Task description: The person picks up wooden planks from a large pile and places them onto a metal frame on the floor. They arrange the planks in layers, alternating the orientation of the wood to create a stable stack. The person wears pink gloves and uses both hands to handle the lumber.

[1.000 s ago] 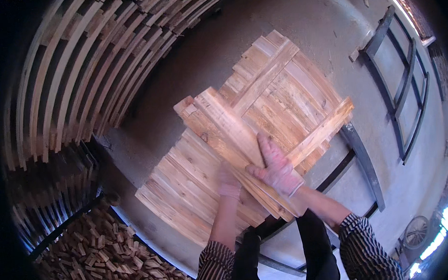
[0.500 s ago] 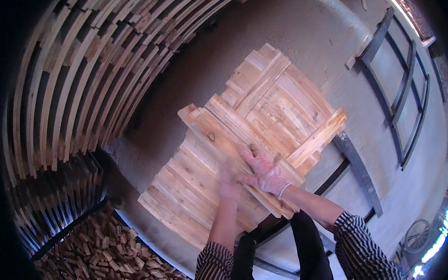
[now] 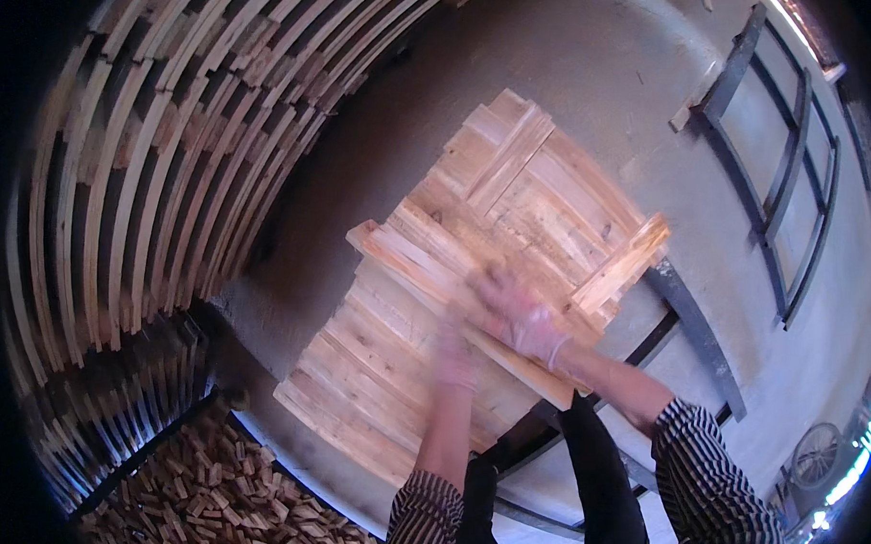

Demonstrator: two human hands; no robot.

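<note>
My gloved left hand (image 3: 454,356) is at the near-left side of a long wooden board (image 3: 411,257), its fingers smeared by motion. On the other side of that board is my gloved right hand (image 3: 522,319), also blurred, over or against the boards there. Whether either hand grips the board I cannot tell. The long board lies slantwise between two groups of pale planks. Several side-by-side planks (image 3: 357,356) spread to the left. To the right lies a panel of boards (image 3: 553,206) with a crosswise batten (image 3: 510,162) and another batten (image 3: 619,264) along its right edge.
Tall stacks of long wooden strips (image 3: 154,176) fill the left. A heap of small wood blocks (image 3: 213,496) lies at lower left. Dark frame bars (image 3: 692,325) show beside the panel. A dark metal frame (image 3: 772,164) rests on the floor at right, and a spoked wheel (image 3: 816,453) stands beyond.
The boards just right of the long board have shifted against the panel, closing up the stepped edge there. Both hands stay close to the long board, and the right hand is now more blurred.
</note>
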